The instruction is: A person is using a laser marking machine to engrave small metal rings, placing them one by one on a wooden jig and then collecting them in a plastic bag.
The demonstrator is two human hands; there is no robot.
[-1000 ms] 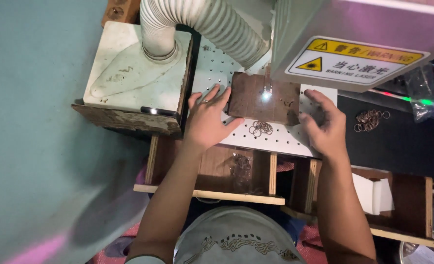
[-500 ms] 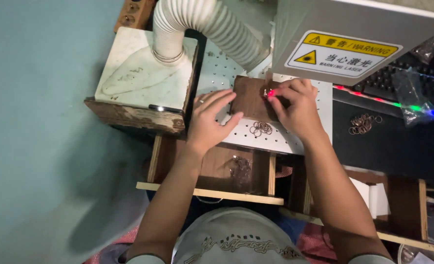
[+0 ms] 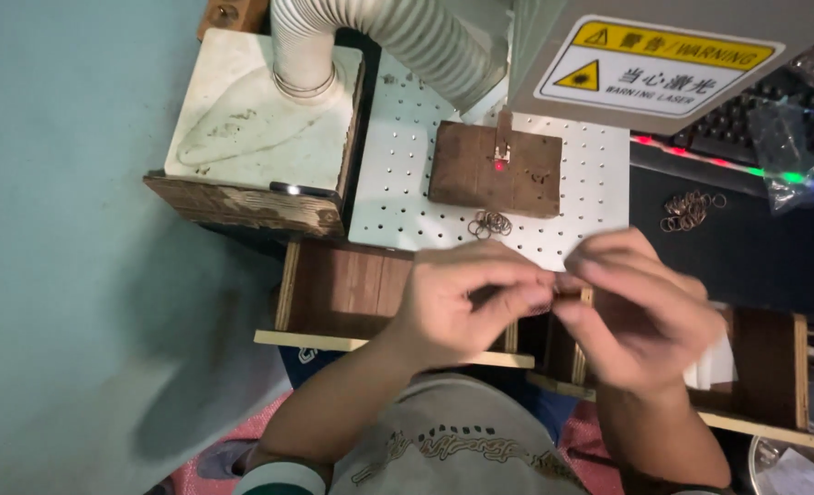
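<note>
My left hand (image 3: 466, 298) and my right hand (image 3: 640, 307) meet fingertip to fingertip above the wooden trays, close to my body. Both pinch a small tan piece (image 3: 567, 285) between them; it is blurred and mostly hidden by fingers. Farther away a dark wooden block (image 3: 480, 179) lies on the white perforated plate (image 3: 398, 174). A small metal tag (image 3: 503, 145) rests on the block with a red light dot just below it. A little pile of thin rings (image 3: 489, 223) lies on the plate in front of the block.
A ribbed white hose (image 3: 398, 32) runs into a white-topped wooden box (image 3: 260, 137) at the left. Overhead at the right hangs a machine housing with a yellow-and-white warning label (image 3: 654, 69). More rings (image 3: 689, 209) lie on the black mat. Open wooden trays (image 3: 333, 284) sit below the plate.
Both hands have pulled back from the wooden block toward my body and come together over the trays. The block now lies uncovered with the tag on it.
</note>
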